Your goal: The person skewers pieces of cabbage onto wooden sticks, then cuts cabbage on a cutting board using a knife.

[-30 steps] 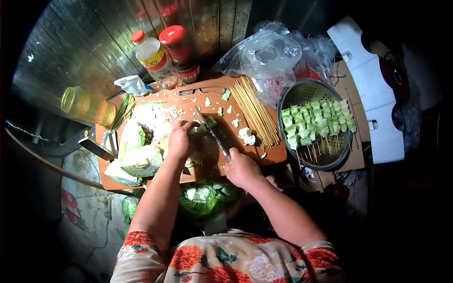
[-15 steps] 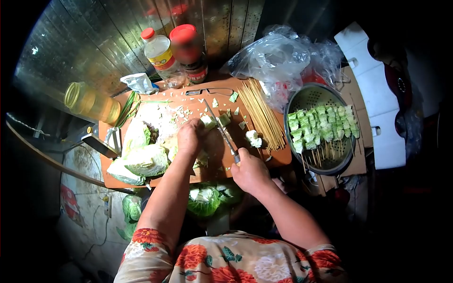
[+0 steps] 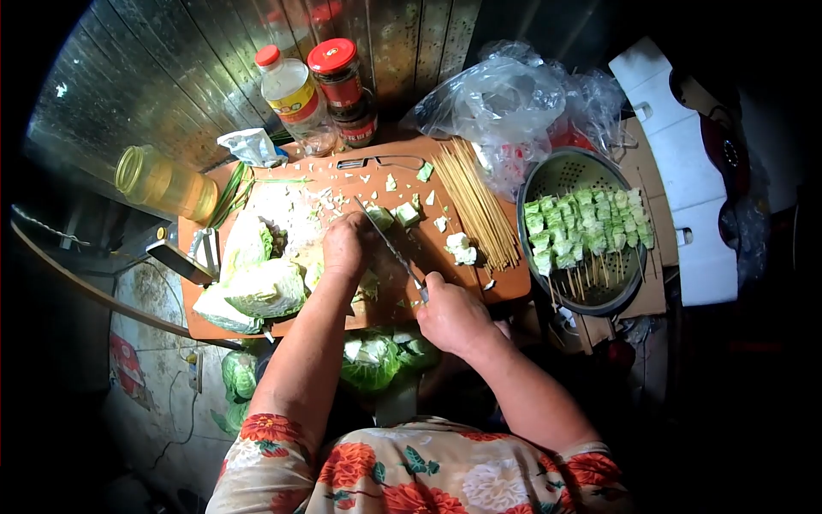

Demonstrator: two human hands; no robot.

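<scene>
My right hand (image 3: pixel 455 315) is closed around the handle of a knife (image 3: pixel 394 248), whose narrow blade points up and left. The blade lies close beside the fingertips of my left hand (image 3: pixel 347 244). Those fingers are curled down on a piece of cabbage, mostly hidden beneath them. Just right of the blade sit a cut cabbage chunk (image 3: pixel 407 214) and another pale green piece (image 3: pixel 381 218). Cabbage wedges (image 3: pixel 265 289) rest at the left of the orange-brown cutting board (image 3: pixel 402 313), and a small white-green stack (image 3: pixel 461 249) lies farther right.
Bamboo skewers (image 3: pixel 475 206) lie along the board's right side. Beyond them, a colander (image 3: pixel 561 171) holds several cabbage skewers (image 3: pixel 586 227). Behind the board stand a plastic bottle (image 3: pixel 291 94) and red-lidded jars (image 3: pixel 338 81). A yellowish jar (image 3: pixel 167 184) and a phone-like device (image 3: pixel 180 261) are at left.
The knife blade has shifted left, from between the cabbage chunks to beside my left fingertips. My right hand has moved slightly left with it.
</scene>
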